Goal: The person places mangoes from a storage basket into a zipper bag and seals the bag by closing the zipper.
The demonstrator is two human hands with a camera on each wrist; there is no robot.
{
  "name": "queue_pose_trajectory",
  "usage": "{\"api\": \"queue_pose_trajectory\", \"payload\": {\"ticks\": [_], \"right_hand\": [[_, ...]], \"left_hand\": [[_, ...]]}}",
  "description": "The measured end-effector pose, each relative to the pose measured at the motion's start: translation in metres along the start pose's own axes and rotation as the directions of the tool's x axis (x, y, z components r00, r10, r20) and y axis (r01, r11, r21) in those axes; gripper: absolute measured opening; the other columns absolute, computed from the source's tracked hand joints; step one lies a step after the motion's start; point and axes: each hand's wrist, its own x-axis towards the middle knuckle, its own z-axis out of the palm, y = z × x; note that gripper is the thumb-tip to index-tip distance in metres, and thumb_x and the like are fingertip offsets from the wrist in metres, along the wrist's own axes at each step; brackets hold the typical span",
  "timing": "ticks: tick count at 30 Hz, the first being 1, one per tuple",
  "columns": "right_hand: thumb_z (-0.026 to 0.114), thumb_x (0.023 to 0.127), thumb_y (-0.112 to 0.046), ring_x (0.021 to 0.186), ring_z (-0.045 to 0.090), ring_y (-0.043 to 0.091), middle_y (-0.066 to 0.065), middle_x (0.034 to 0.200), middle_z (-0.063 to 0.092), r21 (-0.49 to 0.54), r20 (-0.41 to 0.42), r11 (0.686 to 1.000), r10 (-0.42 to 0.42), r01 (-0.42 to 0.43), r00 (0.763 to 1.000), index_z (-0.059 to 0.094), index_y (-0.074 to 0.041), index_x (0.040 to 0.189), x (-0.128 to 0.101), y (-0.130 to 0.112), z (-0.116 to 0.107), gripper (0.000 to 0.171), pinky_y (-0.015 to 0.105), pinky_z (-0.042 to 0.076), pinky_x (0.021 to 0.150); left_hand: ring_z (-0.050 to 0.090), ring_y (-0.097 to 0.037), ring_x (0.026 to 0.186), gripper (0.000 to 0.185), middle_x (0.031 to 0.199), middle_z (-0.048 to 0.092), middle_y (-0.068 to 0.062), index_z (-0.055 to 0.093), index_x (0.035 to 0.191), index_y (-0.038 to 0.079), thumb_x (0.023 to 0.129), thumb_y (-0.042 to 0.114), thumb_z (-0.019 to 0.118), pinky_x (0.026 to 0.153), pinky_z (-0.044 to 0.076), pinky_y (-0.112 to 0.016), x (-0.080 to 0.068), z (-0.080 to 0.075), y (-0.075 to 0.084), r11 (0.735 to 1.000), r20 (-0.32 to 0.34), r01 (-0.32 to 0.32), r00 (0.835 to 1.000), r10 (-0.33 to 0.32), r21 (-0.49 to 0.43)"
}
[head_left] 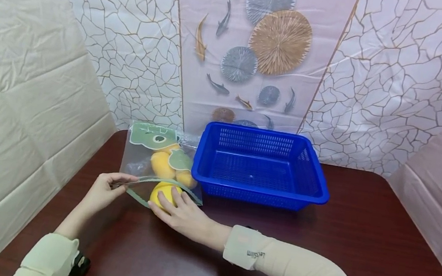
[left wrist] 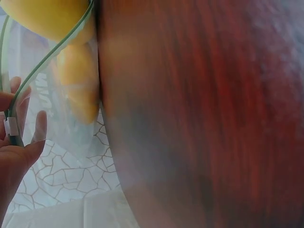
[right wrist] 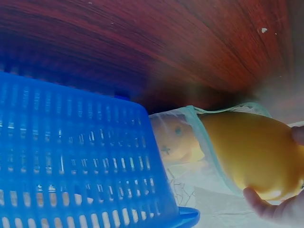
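A clear zip bag (head_left: pixel 147 158) with green cartoon print lies on the dark wooden table (head_left: pixel 357 249), holding yellow lemon-like fruits (head_left: pixel 161 162). My left hand (head_left: pixel 107 188) pinches the bag's green-edged mouth (left wrist: pixel 12 128) at its left corner and holds it open. My right hand (head_left: pixel 177 211) grips a yellow fruit (head_left: pixel 163 193) right at the mouth. In the right wrist view this fruit (right wrist: pixel 254 149) sits half inside the bag rim, with my fingertips (right wrist: pixel 259 204) under it. A blue plastic basket (head_left: pixel 257 194) stands empty just to the right of the bag.
Wrinkled patterned backdrop sheets wall in the table at the back and on both sides. The basket (right wrist: pixel 71 156) nearly touches the bag's right edge. Bare tabletop stretches to the front and right of the basket.
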Motion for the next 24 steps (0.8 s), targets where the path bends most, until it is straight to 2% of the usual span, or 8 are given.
{"api": "queue_pose_trajectory", "payload": {"ticks": [7, 11, 16, 20, 24], "right_hand": [[0.041, 0.097, -0.013, 0.11, 0.056, 0.031, 0.004, 0.126, 0.053, 0.006, 0.052, 1.0, 0.014, -0.014, 0.999, 0.05, -0.023, 0.133, 0.006, -0.004, 0.0, 0.039, 0.034, 0.05, 0.081], [0.041, 0.096, -0.013, 0.106, 0.059, 0.029, 0.005, 0.125, 0.054, -0.023, 0.065, 0.999, 0.033, -0.032, 0.997, 0.052, -0.024, 0.131, 0.008, -0.008, 0.002, 0.038, 0.033, 0.051, 0.079], [0.036, 0.098, -0.012, 0.104, 0.06, 0.028, 0.005, 0.124, 0.054, -0.062, 0.091, 0.996, 0.063, -0.057, 0.994, 0.054, -0.025, 0.131, 0.013, -0.012, 0.007, 0.04, 0.033, 0.052, 0.078], [0.021, 0.099, -0.004, 0.101, 0.059, 0.025, 0.003, 0.123, 0.056, -0.095, 0.109, 0.99, 0.109, -0.099, 0.988, 0.056, -0.025, 0.129, 0.02, -0.015, 0.015, 0.051, 0.032, 0.052, 0.078], [0.012, 0.1, 0.001, 0.096, 0.058, 0.02, 0.002, 0.117, 0.059, -0.125, 0.1, 0.983, 0.149, -0.136, 0.984, 0.059, -0.025, 0.126, 0.027, -0.018, 0.023, 0.06, 0.029, 0.051, 0.076]], "left_hand": [[0.062, 0.005, 0.081, 0.023, 0.093, 0.07, 0.012, 0.067, 0.098, -0.011, 0.079, -0.018, 0.056, 0.063, 0.046, -0.01, 0.002, -0.002, -0.001, 1.0, -0.008, 0.004, 1.0, -0.004, 0.017], [0.061, 0.004, 0.078, 0.024, 0.091, 0.07, 0.014, 0.068, 0.097, -0.011, 0.078, -0.019, 0.056, 0.062, 0.046, -0.01, 0.002, -0.003, -0.001, 1.0, -0.025, 0.0, 1.0, 0.001, 0.018], [0.059, 0.005, 0.076, 0.025, 0.091, 0.069, 0.016, 0.067, 0.095, -0.013, 0.075, -0.021, 0.054, 0.058, 0.044, -0.011, 0.003, -0.003, 0.001, 1.0, -0.04, -0.008, 0.999, 0.009, 0.026], [0.054, 0.003, 0.071, 0.028, 0.09, 0.069, 0.013, 0.068, 0.094, -0.011, 0.073, -0.023, 0.052, 0.052, 0.041, -0.015, 0.003, -0.003, 0.002, 0.999, -0.055, 0.005, 0.998, -0.003, 0.043], [0.053, 0.0, 0.07, 0.031, 0.09, 0.072, -0.006, 0.069, 0.093, -0.01, 0.072, -0.024, 0.051, 0.05, 0.04, -0.017, 0.003, -0.002, 0.003, 0.998, -0.061, 0.009, 0.998, -0.005, 0.061]]}}
